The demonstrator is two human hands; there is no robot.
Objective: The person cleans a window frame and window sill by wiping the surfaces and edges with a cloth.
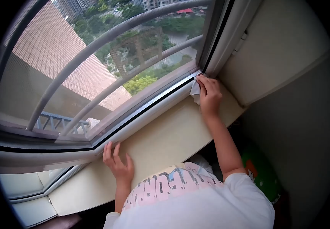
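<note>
My right hand (210, 94) pinches a white cloth or tissue (195, 91) at the right-hand corner of the window frame (149, 102). Part of the cloth hangs down over the frame's inner edge, and its upper end is hidden under my fingertips. Farther left, my left hand (118, 164) rests with spread fingers, its fingertips touching the lower edge of the frame above the sill. Nothing is in it. Between my hands runs the cream window sill (165, 131).
Beyond the frame, curved grey bars (92, 45) cross the window, with trees and buildings far below. A pale wall (279, 49) with a hinge stands at the right. A green bag-like object (262, 171) sits below the sill on the right.
</note>
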